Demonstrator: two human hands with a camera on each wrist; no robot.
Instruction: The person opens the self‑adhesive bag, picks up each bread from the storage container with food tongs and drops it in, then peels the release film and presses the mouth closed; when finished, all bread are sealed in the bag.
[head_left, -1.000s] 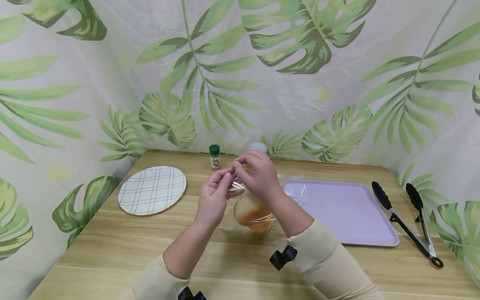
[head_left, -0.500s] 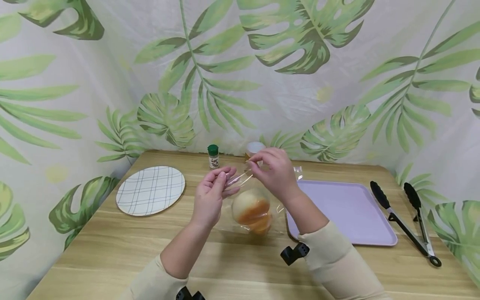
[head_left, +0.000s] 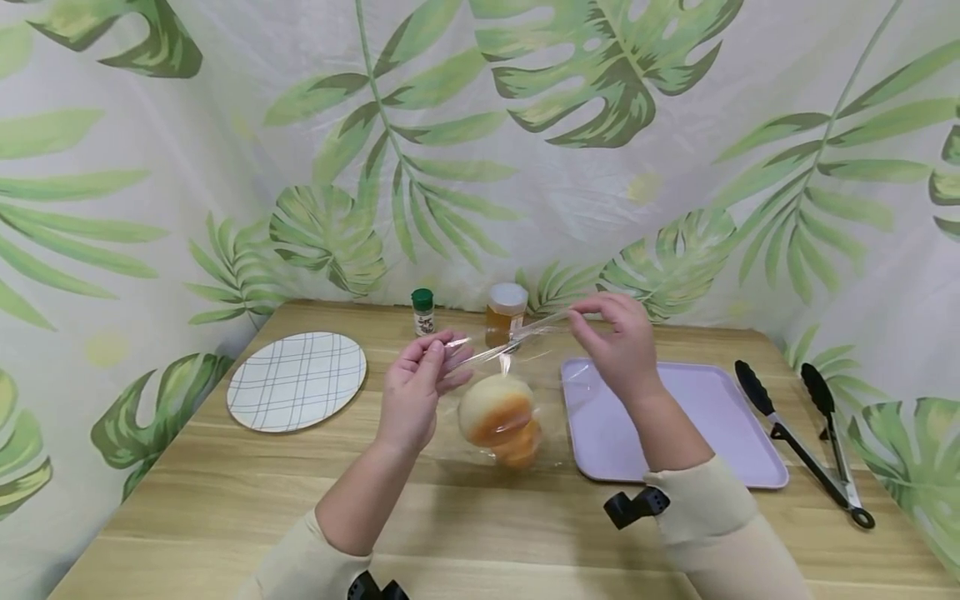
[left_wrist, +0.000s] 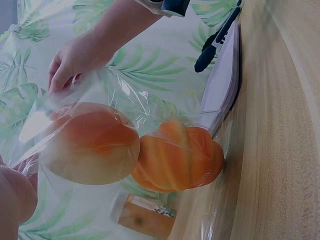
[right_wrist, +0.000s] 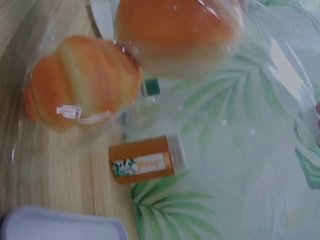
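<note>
A clear plastic bag (head_left: pixel 542 330) hangs between both hands above the table, its mouth drawn wide. Inside it are a round bun (head_left: pixel 495 405), browned on one side, and below that an orange-brown ridged roll (head_left: pixel 517 445). My left hand (head_left: pixel 412 390) pinches the bag's left edge between thumb and fingers. At the opposite edge, my right hand (head_left: pixel 621 348) pinches the film with thumb and fingertips. Through the film, the left wrist view shows the bun (left_wrist: pixel 92 145) and roll (left_wrist: pixel 177 157) touching. Only a few fingertips appear at the edge of the right wrist view.
A checked oval plate (head_left: pixel 297 382) lies at the left. Behind the bag stand a green-capped shaker (head_left: pixel 423 313) and an amber jar (head_left: pixel 506 318) with a whitish lid. To the right are a lilac tray (head_left: pixel 716 425) and black-tipped tongs (head_left: pixel 812 452). A leaf-print curtain (head_left: pixel 555 242) backs the table.
My right hand has moved right, away from the left hand, stretching the bag's mouth wide. The left hand has stayed nearly in place. The jar has come into full view.
</note>
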